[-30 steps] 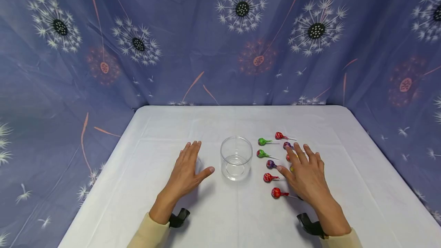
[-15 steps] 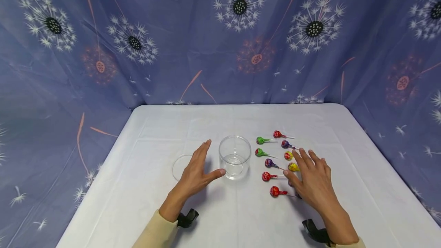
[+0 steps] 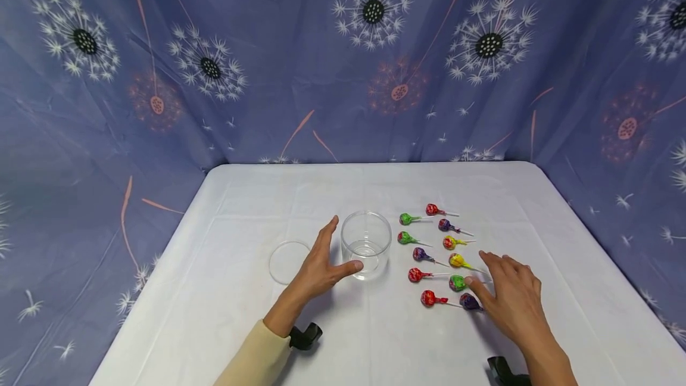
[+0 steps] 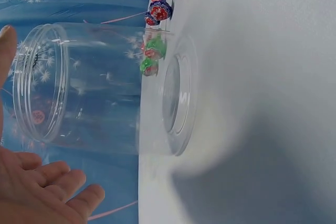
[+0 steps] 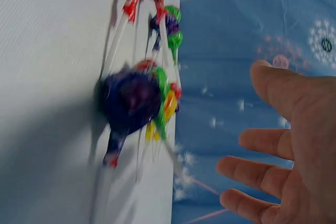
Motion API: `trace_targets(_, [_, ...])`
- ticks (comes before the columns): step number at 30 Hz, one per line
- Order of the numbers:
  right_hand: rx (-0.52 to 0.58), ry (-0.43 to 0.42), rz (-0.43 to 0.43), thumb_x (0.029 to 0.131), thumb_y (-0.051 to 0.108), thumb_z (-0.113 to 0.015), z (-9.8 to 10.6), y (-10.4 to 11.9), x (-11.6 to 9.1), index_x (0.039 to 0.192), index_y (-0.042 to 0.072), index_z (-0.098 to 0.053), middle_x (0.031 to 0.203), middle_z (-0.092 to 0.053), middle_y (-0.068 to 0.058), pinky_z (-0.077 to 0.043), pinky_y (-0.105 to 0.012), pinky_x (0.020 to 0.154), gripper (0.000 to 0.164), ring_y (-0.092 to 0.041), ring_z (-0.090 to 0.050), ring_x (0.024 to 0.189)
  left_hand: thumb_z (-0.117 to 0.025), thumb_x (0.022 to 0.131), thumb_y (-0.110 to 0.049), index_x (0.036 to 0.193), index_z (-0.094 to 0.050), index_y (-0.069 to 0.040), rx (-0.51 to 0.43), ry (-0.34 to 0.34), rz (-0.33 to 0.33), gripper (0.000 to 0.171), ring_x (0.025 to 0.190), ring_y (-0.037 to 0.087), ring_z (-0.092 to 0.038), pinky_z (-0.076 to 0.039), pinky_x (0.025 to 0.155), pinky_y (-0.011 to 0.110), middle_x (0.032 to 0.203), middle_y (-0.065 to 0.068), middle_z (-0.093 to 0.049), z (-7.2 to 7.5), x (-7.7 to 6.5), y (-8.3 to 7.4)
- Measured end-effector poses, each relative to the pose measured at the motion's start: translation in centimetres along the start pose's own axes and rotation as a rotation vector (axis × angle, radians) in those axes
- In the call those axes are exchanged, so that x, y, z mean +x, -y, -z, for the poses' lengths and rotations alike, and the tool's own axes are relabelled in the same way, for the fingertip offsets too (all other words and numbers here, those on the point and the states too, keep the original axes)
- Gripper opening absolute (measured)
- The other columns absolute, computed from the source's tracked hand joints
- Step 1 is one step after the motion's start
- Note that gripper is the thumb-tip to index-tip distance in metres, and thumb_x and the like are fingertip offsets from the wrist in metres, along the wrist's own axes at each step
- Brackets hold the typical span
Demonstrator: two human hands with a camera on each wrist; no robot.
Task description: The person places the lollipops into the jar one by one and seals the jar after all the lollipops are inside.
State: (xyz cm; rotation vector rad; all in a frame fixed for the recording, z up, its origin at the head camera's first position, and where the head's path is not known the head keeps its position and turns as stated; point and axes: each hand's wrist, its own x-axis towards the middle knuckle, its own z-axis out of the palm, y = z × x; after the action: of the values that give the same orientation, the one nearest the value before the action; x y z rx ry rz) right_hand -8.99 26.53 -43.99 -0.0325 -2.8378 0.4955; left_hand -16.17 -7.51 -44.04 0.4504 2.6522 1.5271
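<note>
Eleven lollipops (image 3: 449,243) and one clear jar (image 3: 367,242) on a white bench (image 3: 166,326)

The jar stands upright near the middle of the bench, its mouth facing up. Just beside it is the left hand (image 3: 320,268), with the thumb spread well apart from the fingers. In the head view that thumb overlaps the jar's near side; whether it touches, I cannot tell.

The lollipops lie to the jar's right in two rough columns, heads toward the jar and sticks pointing away: three red, three green, three purple and two with yellow wrappers. The right hand (image 3: 509,296) is over the near end of the right-hand column, its fingers and thumb apart. Its thumb tip overlaps the stick of the nearest green lollipop (image 3: 457,283); contact there is unclear too. The nearest purple lollipop (image 3: 469,302) is slightly blurred in the right wrist view.

A thin, clear round disc (image 3: 286,261) lies flat on the bench, partly hidden behind the left hand. A blue curtain (image 3: 300,46) printed with dandelions hangs behind.
</note>
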Motion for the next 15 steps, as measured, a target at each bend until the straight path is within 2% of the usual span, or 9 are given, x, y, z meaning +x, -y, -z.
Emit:
trace_targets(7, [-0.029, -0.018, -0.017, 0.087, 0.035, -0.066, 0.0, -1.5, -1.3, 0.124, 0.001, -0.055, 0.116, -0.058, -0.027, -0.027, -0.059, 0.085, 0.051, -0.046, -0.041, 0.106, -0.076, 0.074, -0.048, 0.152, -0.015, -0.024, -0.033, -0.002, 0.002, 0.103, 0.145, 0.024, -0.023, -0.023, 0.116, 0.051, 0.156, 0.002, -0.024, -0.7, 0.3, 0.1])
trace_targets(15, [-0.044, 0.034, -0.049, 0.082, 0.033, -0.071, -0.7, -2.6, -2.1, 0.119, 0.001, -0.059, 0.111, -0.060, -0.028, -0.028, -0.058, 0.082, 0.051, -0.047, -0.043, 0.102, -0.077, 0.074, -0.046, 0.152, -0.017, -0.022, -0.040, -0.022, 0.000, 0.102, 0.145, 0.025, -0.024, -0.023, 0.116, 0.051, 0.155, 0.004, -0.026, -1.1, 0.2, 0.2])
